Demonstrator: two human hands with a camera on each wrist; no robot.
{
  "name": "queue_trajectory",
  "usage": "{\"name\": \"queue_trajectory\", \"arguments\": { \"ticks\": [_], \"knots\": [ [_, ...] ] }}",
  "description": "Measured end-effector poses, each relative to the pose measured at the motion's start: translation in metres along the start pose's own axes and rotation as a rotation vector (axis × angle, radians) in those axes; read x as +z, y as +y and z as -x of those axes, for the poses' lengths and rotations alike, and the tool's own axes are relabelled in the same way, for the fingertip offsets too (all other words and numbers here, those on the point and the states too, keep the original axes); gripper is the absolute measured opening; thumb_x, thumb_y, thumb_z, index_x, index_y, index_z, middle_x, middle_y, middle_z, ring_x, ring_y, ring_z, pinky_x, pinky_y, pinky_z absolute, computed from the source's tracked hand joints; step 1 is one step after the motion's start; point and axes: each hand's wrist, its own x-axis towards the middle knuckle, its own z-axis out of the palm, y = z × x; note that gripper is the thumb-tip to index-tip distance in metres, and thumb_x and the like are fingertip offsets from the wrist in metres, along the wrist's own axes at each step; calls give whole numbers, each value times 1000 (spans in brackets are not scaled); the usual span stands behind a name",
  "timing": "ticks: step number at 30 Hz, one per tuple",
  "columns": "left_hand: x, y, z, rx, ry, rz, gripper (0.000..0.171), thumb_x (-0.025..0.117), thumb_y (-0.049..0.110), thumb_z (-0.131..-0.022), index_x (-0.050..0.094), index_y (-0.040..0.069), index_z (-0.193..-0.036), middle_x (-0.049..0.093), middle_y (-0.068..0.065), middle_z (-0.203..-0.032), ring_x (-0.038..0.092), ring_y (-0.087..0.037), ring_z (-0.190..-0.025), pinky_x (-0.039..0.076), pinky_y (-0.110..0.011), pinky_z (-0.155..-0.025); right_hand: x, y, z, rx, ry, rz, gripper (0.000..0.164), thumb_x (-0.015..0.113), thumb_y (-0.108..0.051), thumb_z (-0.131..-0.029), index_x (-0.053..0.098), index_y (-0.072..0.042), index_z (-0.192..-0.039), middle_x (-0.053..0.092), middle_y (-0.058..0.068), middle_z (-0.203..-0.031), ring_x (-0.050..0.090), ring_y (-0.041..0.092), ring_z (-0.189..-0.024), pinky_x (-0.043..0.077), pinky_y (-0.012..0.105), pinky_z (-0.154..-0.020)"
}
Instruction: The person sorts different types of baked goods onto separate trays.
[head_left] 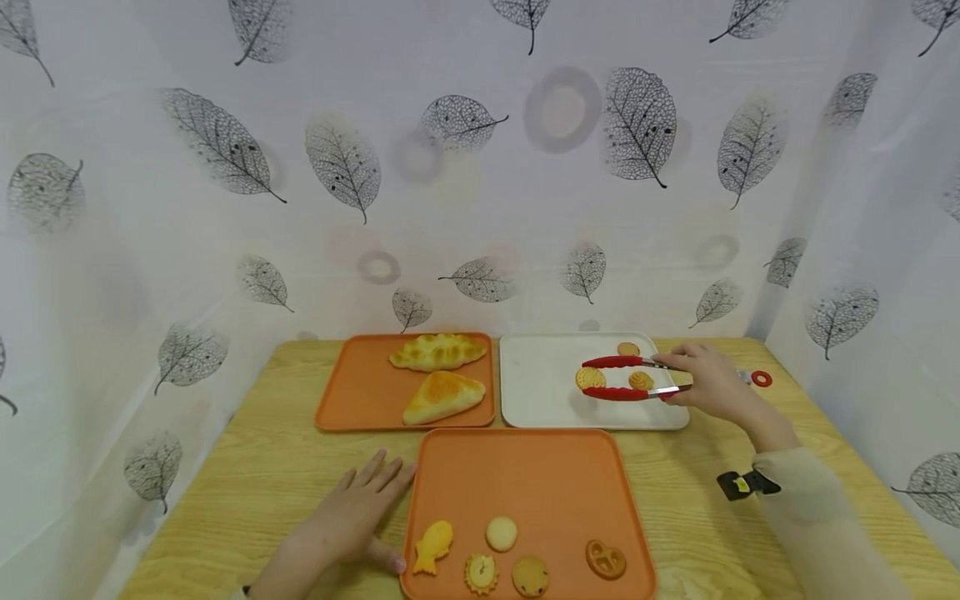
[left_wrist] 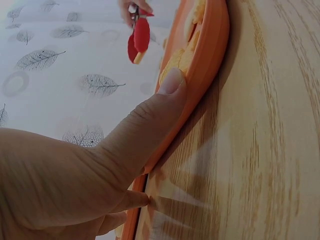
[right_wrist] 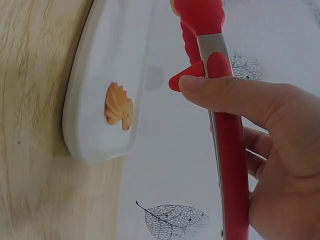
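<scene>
My right hand grips red-and-silver tongs over the white tray. Between the tong tips a round yellow cookie is held above the tray. In the right wrist view, the thumb lies along the handle of the tongs. A swirled cookie and a round cookie lie on the white tray. My left hand rests with spread fingers at the left side of the front orange tray; its thumb touches the tray's rim.
The front tray bears a fish-shaped cookie, a pretzel, a pale round cookie, a jagged-edged cookie and a brown round cookie. Two breads lie on the back-left orange tray. Leaf-patterned curtains enclose the wooden table.
</scene>
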Motion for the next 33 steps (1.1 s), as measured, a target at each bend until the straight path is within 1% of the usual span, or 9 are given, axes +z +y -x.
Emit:
{"name": "queue_trajectory", "arguments": {
  "ticks": [5, 12, 19, 24, 27, 33],
  "knots": [
    [0, 0, -1, 7, 1, -6, 125, 66, 78, -59, 23, 11, -155, 24, -21, -160, 13, -46, -149, 20, -73, -110, 10, 9, -6, 102, -27, -29, 64, 86, -19, -70, 63, -2, -127, 58, 24, -114, 49, 44, -108, 42, 60, -80],
    [-1, 0, -1, 5, 1, -9, 125, 65, 78, -59, 23, 11, -156, 24, -21, -160, 13, -46, -149, 20, -73, -110, 25, 21, -14, 246, -48, -16, 68, 84, -21, -71, 59, -2, -132, 56, 27, -120, 44, 48, -112, 36, 69, -87],
    [-1, 0, -1, 10, -1, 5, 124, 66, 77, -60, 23, 11, -156, 24, -22, -160, 13, -47, -149, 20, -73, -110, 37, 24, -25, 366, -92, -16, 72, 80, -22, -75, 52, -2, -138, 52, 30, -124, 41, 49, -116, 32, 72, -91],
    [-1, 0, -1, 6, -2, 5, 124, 66, 77, -60, 23, 11, -156, 24, -22, -160, 12, -47, -149, 20, -73, -110, 40, 21, -35, 419, -110, -3, 73, 79, -22, -77, 49, -2, -141, 49, 31, -126, 39, 51, -117, 32, 72, -92],
    [-1, 0, -1, 1, -4, 6, 125, 66, 77, -60, 22, 11, -156, 23, -22, -160, 12, -46, -149, 20, -73, -110, 41, 19, -38, 435, -113, -5, 72, 78, -21, -77, 49, -2, -140, 49, 31, -125, 38, 50, -115, 34, 71, -90],
    [-2, 1, 0, -5, -11, 8, 125, 67, 77, -59, 22, 11, -156, 23, -22, -160, 12, -46, -149, 19, -73, -111, 40, 14, -43, 469, -126, -31, 74, 80, -21, -76, 49, 0, -140, 48, 31, -123, 37, 50, -113, 33, 68, -88]
  ]
}}
